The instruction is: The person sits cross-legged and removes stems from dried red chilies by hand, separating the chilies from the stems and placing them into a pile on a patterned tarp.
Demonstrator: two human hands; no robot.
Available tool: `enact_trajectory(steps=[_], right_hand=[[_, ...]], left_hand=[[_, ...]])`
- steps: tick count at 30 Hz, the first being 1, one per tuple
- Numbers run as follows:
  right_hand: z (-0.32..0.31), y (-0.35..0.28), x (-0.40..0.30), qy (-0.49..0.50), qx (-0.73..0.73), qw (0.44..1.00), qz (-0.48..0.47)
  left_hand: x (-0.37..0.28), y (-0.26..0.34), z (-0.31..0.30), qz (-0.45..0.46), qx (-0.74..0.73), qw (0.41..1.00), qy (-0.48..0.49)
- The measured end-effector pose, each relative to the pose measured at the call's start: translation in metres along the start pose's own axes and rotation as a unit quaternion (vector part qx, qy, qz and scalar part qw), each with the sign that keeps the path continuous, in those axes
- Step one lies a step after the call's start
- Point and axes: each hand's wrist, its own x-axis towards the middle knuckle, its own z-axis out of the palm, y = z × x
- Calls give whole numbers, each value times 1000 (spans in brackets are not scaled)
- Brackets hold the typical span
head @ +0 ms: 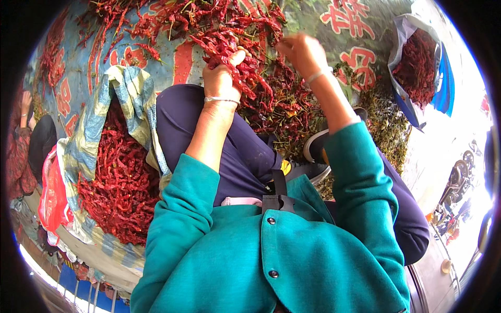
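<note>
My left hand (221, 81) grips a bunch of dried red chillies (251, 78), which sticks out on both sides of the fist above my bent knee. To its right is my right hand (306, 54), raised and blurred, its fingers curled close to some chilli stems. Whether anything is pinched in it I cannot tell. Beneath both hands, a heap of loose dried chillies (287, 84) mixed with stems and leaf bits spreads over a printed tarpaulin (305, 19).
At my left stands an open blue-and-cream woven sack (84, 129) full of dried chillies, with a red plastic bag (54, 191) beside it. Another open sack (401, 43) of chillies is at the far right. Stem debris (385, 129) lies near my shoes (315, 146). Another person's hand (26, 102) shows far left.
</note>
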Motion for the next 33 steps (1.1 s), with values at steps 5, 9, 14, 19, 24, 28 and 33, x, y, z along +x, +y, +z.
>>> enact_trajectory(steps=[5,9,14,19,24,28,33], right_hand=[[23,14,38,112,-72,991,-13],[6,2,13,64,110,988,92],[-10,-47,-43,39,145,987,-58],[-8,-46,-46,-78,283,956,-21],[17,-40,31,22,-6,996,85],[32,-38,53,-53,-93,985,137],[22,7,30,-92,48,985,138]], left_hand=[[3,-6,-1,-38,61,997,-12],[4,-4,0,-53,10,998,15],[1,-8,3,-31,43,999,-3],[0,0,-2,-50,-24,997,-47],[1,-3,-1,-10,33,999,-23],[0,-1,1,-7,20,999,-38],[3,-2,-3,-37,66,997,-20]])
